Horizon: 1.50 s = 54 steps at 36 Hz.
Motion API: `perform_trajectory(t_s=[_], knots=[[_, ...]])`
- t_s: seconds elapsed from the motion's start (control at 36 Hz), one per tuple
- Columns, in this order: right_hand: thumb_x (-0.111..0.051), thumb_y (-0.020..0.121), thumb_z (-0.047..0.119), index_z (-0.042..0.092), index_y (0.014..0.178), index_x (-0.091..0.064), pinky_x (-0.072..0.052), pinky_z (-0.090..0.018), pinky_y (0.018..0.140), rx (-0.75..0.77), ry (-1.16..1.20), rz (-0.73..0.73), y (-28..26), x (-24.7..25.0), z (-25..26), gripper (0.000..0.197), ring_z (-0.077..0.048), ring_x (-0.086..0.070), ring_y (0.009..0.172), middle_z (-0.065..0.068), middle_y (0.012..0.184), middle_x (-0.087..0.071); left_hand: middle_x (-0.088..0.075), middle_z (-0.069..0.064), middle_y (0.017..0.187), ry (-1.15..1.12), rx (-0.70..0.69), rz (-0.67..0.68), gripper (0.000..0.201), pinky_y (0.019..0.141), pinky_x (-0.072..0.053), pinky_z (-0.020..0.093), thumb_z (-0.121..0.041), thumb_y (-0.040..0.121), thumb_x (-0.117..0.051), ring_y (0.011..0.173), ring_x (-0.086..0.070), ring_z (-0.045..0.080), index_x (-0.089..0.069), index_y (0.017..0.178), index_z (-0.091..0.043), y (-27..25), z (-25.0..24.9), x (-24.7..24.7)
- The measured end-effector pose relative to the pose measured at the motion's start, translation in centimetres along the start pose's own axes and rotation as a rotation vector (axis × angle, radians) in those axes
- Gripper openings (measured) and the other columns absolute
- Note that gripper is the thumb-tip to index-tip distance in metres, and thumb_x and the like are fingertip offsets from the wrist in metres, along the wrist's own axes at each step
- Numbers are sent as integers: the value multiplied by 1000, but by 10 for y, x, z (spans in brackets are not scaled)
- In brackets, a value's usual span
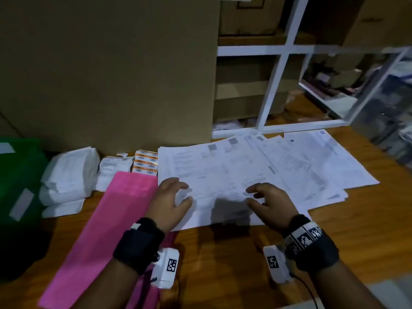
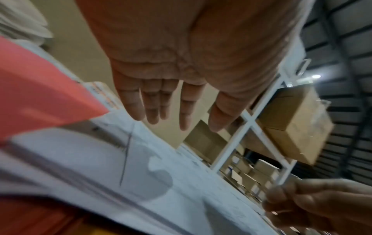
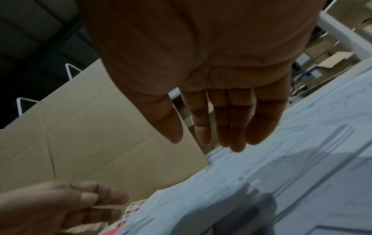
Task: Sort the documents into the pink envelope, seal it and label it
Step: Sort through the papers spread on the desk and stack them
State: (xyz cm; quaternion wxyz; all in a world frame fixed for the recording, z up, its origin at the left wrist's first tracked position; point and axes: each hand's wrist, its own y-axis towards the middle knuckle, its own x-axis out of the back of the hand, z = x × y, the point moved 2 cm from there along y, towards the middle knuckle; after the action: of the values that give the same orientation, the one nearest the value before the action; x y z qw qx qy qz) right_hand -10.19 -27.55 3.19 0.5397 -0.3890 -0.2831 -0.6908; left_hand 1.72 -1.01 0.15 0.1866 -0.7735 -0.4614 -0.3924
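A spread of white printed documents (image 1: 245,170) lies on the wooden table, fanned out toward the right. The pink envelope (image 1: 107,224) lies flat to their left, running toward the near edge. My left hand (image 1: 171,199) hovers over the left edge of the top sheet with relaxed fingers, holding nothing. My right hand (image 1: 265,201) hovers over the same sheet's near right part, fingers loosely bent and empty. In the left wrist view my left hand (image 2: 171,114) has straight fingers above the documents (image 2: 141,174). The right wrist view shows my right hand (image 3: 217,135) likewise above the papers (image 3: 281,174).
A green bin (image 1: 17,175) stands at the far left, with stacked white packets (image 1: 69,175) beside it. Label sheets with orange stickers (image 1: 146,162) lie behind the envelope. A large cardboard box (image 1: 107,70) rises at the back; a white rack (image 1: 278,70) with boxes stands right.
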Motion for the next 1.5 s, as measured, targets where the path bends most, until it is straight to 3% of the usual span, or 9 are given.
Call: perform_trajectory(t_s=[0.14,0.28,0.47,0.72,0.83,1.0,1.08,1.25,1.5], knots=[[-61,91,40,28,123,-62,-42,-23,83,-45,25,185,14,1,-27,34,-13,-58,109,0,128,-57,-64,-1,123,-314,309,-59,15,98,-52,32,-25,92,-70,105,-61,6,-71,106,-22,3,18,-22],[-52,72,50,25,122,-63,-46,-27,86,-43,76,308,26,-5,-32,57,-18,-60,106,-2,121,-62,-65,1,119,-251,426,-170,14,87,-50,29,-20,92,-69,101,-64,17,-72,105,-19,-1,12,-35],[-74,82,33,30,102,-68,-47,-34,99,18,257,355,52,-20,-37,20,-15,-59,109,5,120,-64,-65,1,121,-198,489,-291,15,95,-48,30,-19,90,-70,107,-60,16,-74,105,-20,-15,-3,-45],[-72,81,18,30,98,-70,-56,-36,86,89,366,316,57,-27,-40,21,-18,-67,90,5,109,-70,-59,2,122,-235,476,-275,21,93,-44,22,-13,92,-69,107,-59,15,-73,113,-16,-28,-14,-52],[-58,85,-6,27,99,-69,-59,-28,65,103,531,357,56,-29,-35,38,-22,-68,94,-6,119,-66,-68,-3,123,-427,456,-241,21,100,-50,30,-11,94,-67,116,-62,15,-73,110,-22,-31,-8,-48],[-52,88,-17,21,99,-72,-51,-15,64,127,700,347,42,-16,-27,44,1,-66,74,0,112,-70,-67,-4,130,-809,450,-269,23,109,-45,36,-7,93,-69,132,-54,15,-73,114,-17,-27,0,-43],[-52,89,-13,23,99,-74,-49,-15,64,127,674,329,36,-19,-27,44,2,-63,67,8,98,-74,-63,-1,134,-983,470,-265,28,105,-50,30,1,93,-65,131,-55,17,-70,119,-8,-25,1,-41],[-51,92,-10,13,102,-72,-48,-19,52,25,767,302,25,-28,-23,32,-6,-58,51,5,60,-63,-65,1,135,-970,432,-233,31,114,-41,48,6,94,-61,131,-56,19,-70,120,-7,-31,10,-35],[-63,69,24,33,88,-72,-56,-39,81,-9,676,123,28,-36,-22,23,-18,-70,90,3,93,-74,-61,-5,138,-797,379,-306,40,109,-39,22,13,94,-55,140,-43,13,-70,119,-15,-58,34,-14]])
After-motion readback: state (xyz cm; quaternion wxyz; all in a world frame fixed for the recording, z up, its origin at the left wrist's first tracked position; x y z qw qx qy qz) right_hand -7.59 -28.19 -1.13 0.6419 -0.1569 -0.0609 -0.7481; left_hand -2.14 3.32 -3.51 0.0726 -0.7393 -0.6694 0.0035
